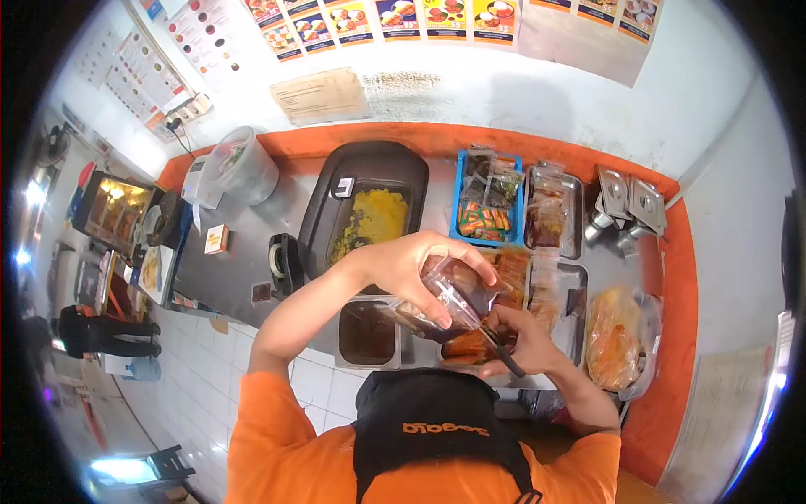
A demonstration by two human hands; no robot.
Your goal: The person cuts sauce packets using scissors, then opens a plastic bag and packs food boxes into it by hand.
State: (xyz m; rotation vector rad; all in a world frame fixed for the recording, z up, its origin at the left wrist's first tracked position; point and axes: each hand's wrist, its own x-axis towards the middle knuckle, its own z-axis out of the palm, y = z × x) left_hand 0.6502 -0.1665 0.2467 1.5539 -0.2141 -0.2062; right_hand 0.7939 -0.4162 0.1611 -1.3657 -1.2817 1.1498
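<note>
My left hand is wrapped round a clear plastic bag with dark reddish-brown contents, held above the counter's front part. My right hand is closed beside the bag's lower right side, with a dark handle-like item at its fingers; its exact shape is hard to make out. Below the bag, a steel pan holds brown sauce. Behind my left hand lies a black tray with yellow food in it.
A blue basket of packets and metal trays of small bags stand at the back right. A large bag of orange food lies far right. A tape dispenser, small box and clear tub stand left. A person is far left.
</note>
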